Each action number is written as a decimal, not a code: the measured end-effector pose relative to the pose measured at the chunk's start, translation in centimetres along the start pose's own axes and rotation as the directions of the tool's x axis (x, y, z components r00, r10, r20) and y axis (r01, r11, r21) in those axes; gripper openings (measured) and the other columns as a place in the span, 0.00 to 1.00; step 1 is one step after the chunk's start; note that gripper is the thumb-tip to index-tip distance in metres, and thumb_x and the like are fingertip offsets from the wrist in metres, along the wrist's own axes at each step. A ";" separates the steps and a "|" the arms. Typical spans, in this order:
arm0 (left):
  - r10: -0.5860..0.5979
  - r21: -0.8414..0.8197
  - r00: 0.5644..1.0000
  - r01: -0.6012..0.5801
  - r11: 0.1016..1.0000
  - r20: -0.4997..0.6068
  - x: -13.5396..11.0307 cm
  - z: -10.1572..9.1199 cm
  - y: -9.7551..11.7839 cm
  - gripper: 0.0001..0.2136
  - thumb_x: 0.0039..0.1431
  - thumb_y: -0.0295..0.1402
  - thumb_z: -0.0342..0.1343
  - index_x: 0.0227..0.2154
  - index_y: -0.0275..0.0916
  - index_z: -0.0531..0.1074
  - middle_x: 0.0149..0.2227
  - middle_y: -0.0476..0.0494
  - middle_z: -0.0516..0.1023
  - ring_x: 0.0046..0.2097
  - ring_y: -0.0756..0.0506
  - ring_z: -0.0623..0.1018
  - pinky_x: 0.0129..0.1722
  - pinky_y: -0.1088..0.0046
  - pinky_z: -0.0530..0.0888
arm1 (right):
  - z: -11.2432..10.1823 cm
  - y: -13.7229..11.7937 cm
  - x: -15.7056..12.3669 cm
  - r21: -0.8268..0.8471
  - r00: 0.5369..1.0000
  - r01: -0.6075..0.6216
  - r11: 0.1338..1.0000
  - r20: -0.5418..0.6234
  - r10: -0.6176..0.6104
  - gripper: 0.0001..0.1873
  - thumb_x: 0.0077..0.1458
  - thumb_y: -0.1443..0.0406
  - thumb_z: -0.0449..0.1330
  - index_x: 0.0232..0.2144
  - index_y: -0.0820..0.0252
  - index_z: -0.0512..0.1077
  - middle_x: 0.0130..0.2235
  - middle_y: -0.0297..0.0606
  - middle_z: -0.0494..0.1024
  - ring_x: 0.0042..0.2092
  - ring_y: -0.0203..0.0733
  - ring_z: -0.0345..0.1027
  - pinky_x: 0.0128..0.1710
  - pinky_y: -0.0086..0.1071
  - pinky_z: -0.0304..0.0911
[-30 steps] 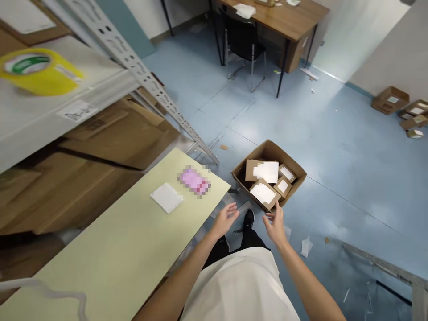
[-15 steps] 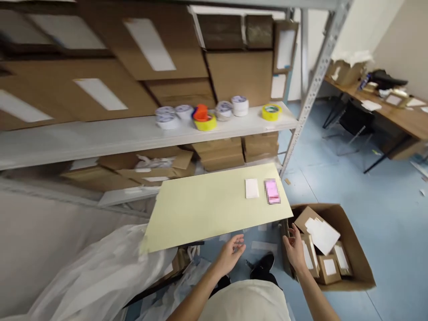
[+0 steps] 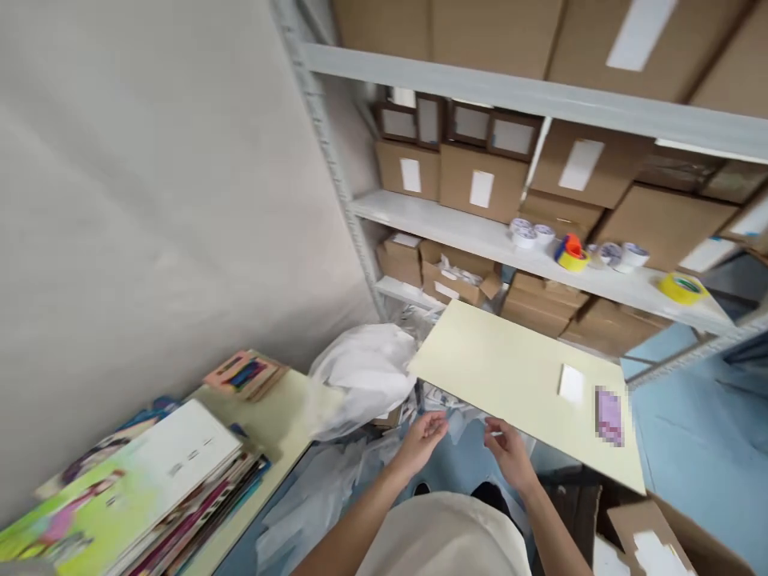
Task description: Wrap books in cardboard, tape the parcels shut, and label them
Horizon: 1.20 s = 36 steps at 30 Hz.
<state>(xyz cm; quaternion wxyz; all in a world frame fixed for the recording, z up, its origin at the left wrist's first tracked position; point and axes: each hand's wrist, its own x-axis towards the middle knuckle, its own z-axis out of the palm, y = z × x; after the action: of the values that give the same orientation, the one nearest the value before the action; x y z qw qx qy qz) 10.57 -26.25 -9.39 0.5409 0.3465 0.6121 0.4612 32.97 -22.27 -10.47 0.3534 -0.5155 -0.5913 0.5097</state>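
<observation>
My left hand (image 3: 422, 442) hangs in the air with loosely curled fingers and nothing in it. Level with it, my right hand (image 3: 507, 453) is also open and holds nothing. Both are just in front of the pale yellow table (image 3: 498, 360), short of its near edge. On that table's right part lie a small white pad or card stack (image 3: 571, 383) and a blurred-out pink phone-like item (image 3: 610, 416). To the left, a stack of picture books (image 3: 174, 480) rests on a second pale table (image 3: 270, 416).
A white plastic bag (image 3: 366, 376) bulges between the tables, with white scraps on the floor below. Behind, a metal shelf (image 3: 432, 216) holds cardboard boxes (image 3: 480, 180), white rolls and yellow tape (image 3: 682, 288). An open carton (image 3: 690, 520) of small boxes stands at lower right.
My view has swung left, bringing the wall and the book stack into sight. My right hand has moved away from the carton, closer to my left hand.
</observation>
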 end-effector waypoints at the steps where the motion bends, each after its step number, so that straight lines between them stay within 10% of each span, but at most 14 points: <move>1: -0.001 -0.027 0.999 0.000 1.000 -0.034 -0.3 -1.0 -0.4 0.24 0.45 0.50 0.64 0.40 0.39 0.76 0.41 0.36 0.81 0.46 0.37 0.80 0.49 0.59 0.75 | 1.1 -0.4 0.5 -0.008 0.999 0.020 1.000 0.049 -0.020 0.23 0.49 0.48 0.62 0.41 0.58 0.77 0.34 0.41 0.79 0.28 0.42 0.71 0.28 0.37 0.69; 9: -0.100 -0.186 0.956 0.050 0.981 -0.274 -1.7 -5.8 -3.8 0.28 0.44 0.55 0.63 0.43 0.39 0.76 0.42 0.37 0.80 0.43 0.39 0.79 0.50 0.59 0.73 | 7.2 -2.1 5.5 -0.082 0.950 0.037 0.996 0.312 -0.009 0.25 0.49 0.46 0.63 0.39 0.58 0.77 0.31 0.40 0.80 0.29 0.43 0.73 0.34 0.37 0.69; 15: -0.172 -0.184 0.884 0.099 0.978 -0.436 -1.1 -7.1 -2.1 0.24 0.42 0.51 0.65 0.38 0.39 0.76 0.38 0.40 0.79 0.40 0.39 0.78 0.45 0.61 0.73 | 10.5 -3.9 10.3 -0.075 0.871 -0.063 0.995 0.482 0.091 0.29 0.49 0.42 0.59 0.38 0.61 0.77 0.20 0.35 0.74 0.26 0.44 0.69 0.31 0.36 0.66; 25: -0.200 -0.247 0.662 0.023 0.969 -0.722 -2.8 -10.8 -0.1 0.22 0.44 0.48 0.65 0.39 0.40 0.77 0.40 0.40 0.82 0.41 0.40 0.79 0.44 0.63 0.74 | 20.2 -6.7 17.1 -0.099 0.578 0.044 0.994 0.814 0.056 0.23 0.47 0.49 0.63 0.37 0.60 0.76 0.26 0.36 0.76 0.29 0.43 0.70 0.34 0.36 0.66; 29: -0.228 -0.304 0.591 -0.032 0.952 -0.774 -3.2 -14.2 -0.8 0.23 0.44 0.48 0.65 0.40 0.39 0.77 0.42 0.38 0.82 0.41 0.39 0.80 0.44 0.62 0.75 | 26.0 -7.5 17.6 -0.092 0.493 0.108 0.990 0.869 0.027 0.20 0.48 0.52 0.62 0.38 0.59 0.76 0.28 0.36 0.77 0.30 0.42 0.71 0.36 0.36 0.67; 36: -0.273 -0.337 0.480 -0.050 0.940 -0.834 0.8 -23.6 -3.4 0.25 0.46 0.45 0.65 0.46 0.38 0.75 0.55 0.31 0.74 0.57 0.34 0.74 0.51 0.60 0.72 | 37.1 -8.0 18.6 -0.157 0.498 0.300 0.941 0.867 -0.014 0.18 0.47 0.58 0.61 0.41 0.58 0.76 0.44 0.44 0.79 0.43 0.46 0.74 0.42 0.39 0.69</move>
<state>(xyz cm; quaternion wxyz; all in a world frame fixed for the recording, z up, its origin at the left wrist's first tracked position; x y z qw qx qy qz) -12.52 -31.11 -13.06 0.2333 -0.0672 0.7400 0.6272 -8.05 -12.64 -13.31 -0.0176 -0.1856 -0.7998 0.5705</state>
